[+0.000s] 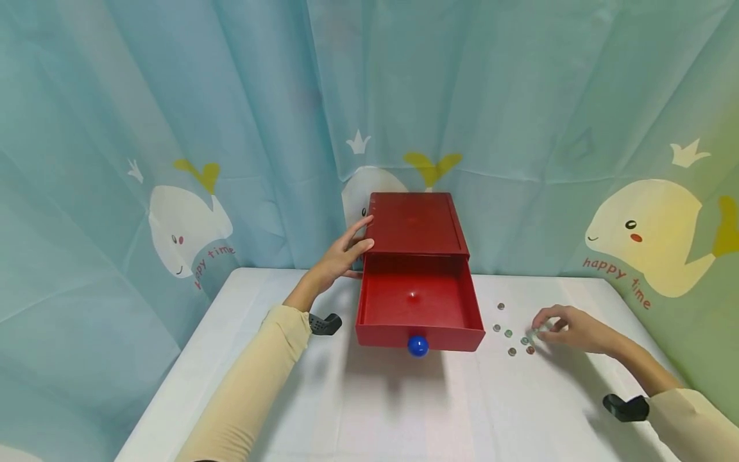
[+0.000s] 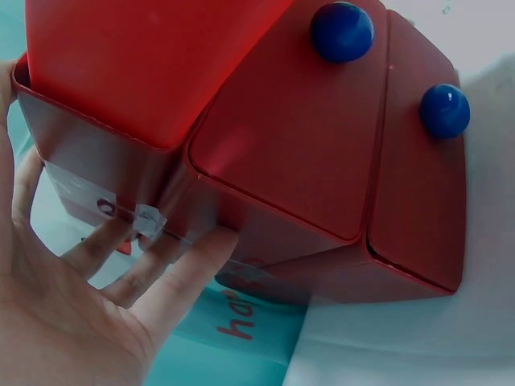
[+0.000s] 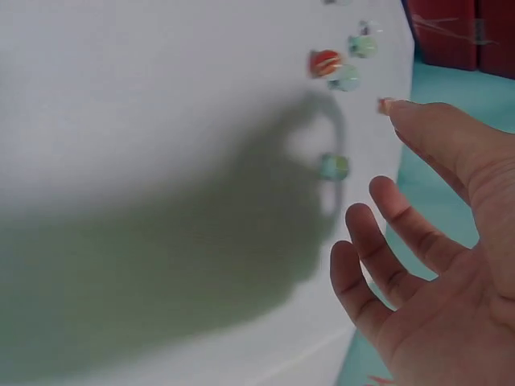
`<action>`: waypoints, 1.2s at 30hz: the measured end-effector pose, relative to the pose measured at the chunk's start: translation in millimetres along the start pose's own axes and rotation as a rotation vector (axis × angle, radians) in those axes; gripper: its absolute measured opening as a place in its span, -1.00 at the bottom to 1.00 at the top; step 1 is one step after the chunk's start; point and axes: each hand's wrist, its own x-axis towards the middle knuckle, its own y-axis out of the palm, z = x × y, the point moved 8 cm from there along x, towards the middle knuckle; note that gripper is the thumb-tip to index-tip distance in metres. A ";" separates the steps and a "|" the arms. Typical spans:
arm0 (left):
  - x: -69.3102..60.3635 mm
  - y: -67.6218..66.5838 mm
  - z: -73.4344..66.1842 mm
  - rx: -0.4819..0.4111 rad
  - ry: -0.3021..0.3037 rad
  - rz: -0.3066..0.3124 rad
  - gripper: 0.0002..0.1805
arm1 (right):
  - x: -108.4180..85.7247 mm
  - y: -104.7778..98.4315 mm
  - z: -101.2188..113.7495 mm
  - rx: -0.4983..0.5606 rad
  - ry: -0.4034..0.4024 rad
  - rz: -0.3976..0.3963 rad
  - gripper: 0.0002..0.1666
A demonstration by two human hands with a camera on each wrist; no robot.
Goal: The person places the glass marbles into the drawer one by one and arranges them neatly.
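A red drawer box (image 1: 412, 224) stands at the table's back, its top drawer (image 1: 420, 338) pulled out; a blue knob (image 1: 418, 346) is on that drawer's front. My left hand (image 1: 337, 256) rests against the box's left side, fingers spread and mostly straight, as the left wrist view also shows (image 2: 105, 305). Over the marbles right of the box hovers my right hand (image 1: 568, 328), fingers parted and loosely bent, holding nothing visible. A greenish marble (image 3: 334, 166) lies beneath its fingers in the right wrist view. An orange marble (image 3: 384, 105) is partly hidden by the thumb tip.
Several marbles lie on the white table, among them a red one (image 1: 530, 350) and a greenish one (image 1: 508, 333). Two closed lower drawers (image 2: 290, 121) with blue knobs show in the left wrist view. A blue-green curtain (image 1: 496, 96) hangs behind and beside the table.
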 end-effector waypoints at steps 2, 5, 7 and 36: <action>0.1 0.3 -0.3 -0.001 0.004 0.003 -0.29 | 1.6 -6.9 6.1 -0.031 0.007 -0.008 -0.85; 0.1 0.6 -0.2 -0.003 0.006 0.004 -0.29 | 4.5 -18.5 16.2 -0.059 0.015 -0.023 -0.82; -0.3 0.7 0.1 -0.004 0.006 0.005 -0.29 | 6.5 -25.8 21.8 -0.066 0.029 -0.038 -0.81; 0.5 0.6 0.2 -0.009 0.013 0.009 -0.28 | 61.0 -116.4 112.7 -0.152 0.044 -0.155 -0.79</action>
